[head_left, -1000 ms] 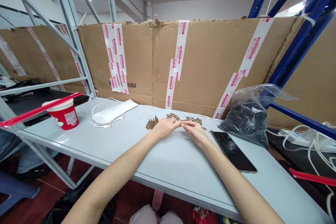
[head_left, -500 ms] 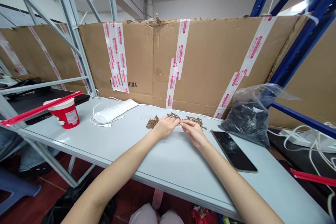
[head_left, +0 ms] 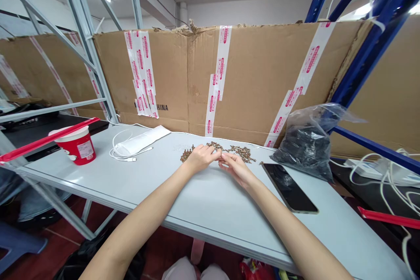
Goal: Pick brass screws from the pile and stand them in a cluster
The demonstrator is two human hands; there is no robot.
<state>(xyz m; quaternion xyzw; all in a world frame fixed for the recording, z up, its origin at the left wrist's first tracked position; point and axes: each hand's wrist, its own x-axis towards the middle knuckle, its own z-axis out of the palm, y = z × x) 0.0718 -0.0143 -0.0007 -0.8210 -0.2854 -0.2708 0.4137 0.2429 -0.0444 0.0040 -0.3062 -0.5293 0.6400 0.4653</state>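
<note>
Small brass-coloured metal pieces lie in a loose, uneven band [head_left: 226, 150] along the far side of the pale grey table [head_left: 203, 201]. My left hand [head_left: 201, 159] rests at the band's near edge, its fingertips reaching in among the pieces. My right hand [head_left: 235, 168] sits just beside it, with its curled fingers close to the left fingertips and the pieces. Whether either hand pinches a tiny piece is hidden by the fingers.
A black smartphone [head_left: 288, 188] lies to the right of my right hand, and a clear bag of dark items [head_left: 306, 146] stands beyond it. On the left are a red-and-white cup [head_left: 77, 146], a white pouch [head_left: 141, 141] and a white cable [head_left: 123, 151]. Cardboard [head_left: 262, 74] walls off the table's far edge.
Both hands have drawn slightly nearer me, and my right hand has dropped a little from the pieces. The brass pieces now look more spread out, with the clusters running together.
</note>
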